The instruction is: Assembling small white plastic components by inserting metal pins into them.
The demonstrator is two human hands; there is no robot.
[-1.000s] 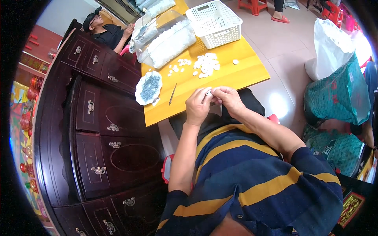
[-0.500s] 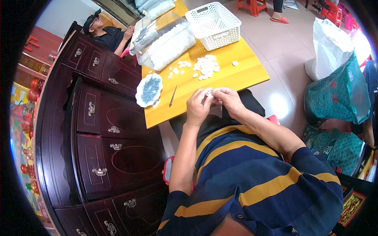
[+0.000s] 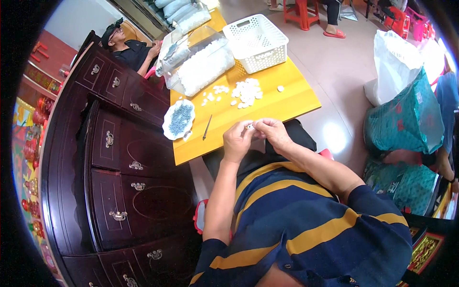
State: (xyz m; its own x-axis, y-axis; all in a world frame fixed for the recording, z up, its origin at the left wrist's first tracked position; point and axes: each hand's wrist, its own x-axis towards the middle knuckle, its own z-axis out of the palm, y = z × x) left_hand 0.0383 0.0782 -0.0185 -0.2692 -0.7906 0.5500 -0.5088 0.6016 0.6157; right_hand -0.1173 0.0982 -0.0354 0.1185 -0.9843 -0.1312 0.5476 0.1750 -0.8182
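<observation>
Over the near edge of the yellow table (image 3: pixel 282 112), my left hand (image 3: pixel 236 141) and my right hand (image 3: pixel 274 135) meet, fingers closed in a pinch. Between the fingertips shows a small white piece (image 3: pixel 249 126) with a dark spot; its far side is hidden. Just beyond lies a pile of small white flat pieces (image 3: pixel 247 93), with smaller white bits (image 3: pixel 210 97) to its left. A thin dark pointed tool (image 3: pixel 207 127) rests on the wood left of my hands. Farther left, a white scalloped dish (image 3: pixel 168 129) holds many tiny blue-grey bits (image 3: pixel 181 119).
A clear bin (image 3: pixel 176 85) full of white pieces and a white perforated basket (image 3: pixel 263 61) stand at the table's far side. A dark wooden cabinet (image 3: pixel 158 143) borders the left; another person (image 3: pixel 129 52) sits behind it. Teal sacks (image 3: pixel 406 117) stand at right.
The whole view has shifted slightly, so the table and its things appear lower. My hands stay together on the small white piece, with the fingers slightly turned.
</observation>
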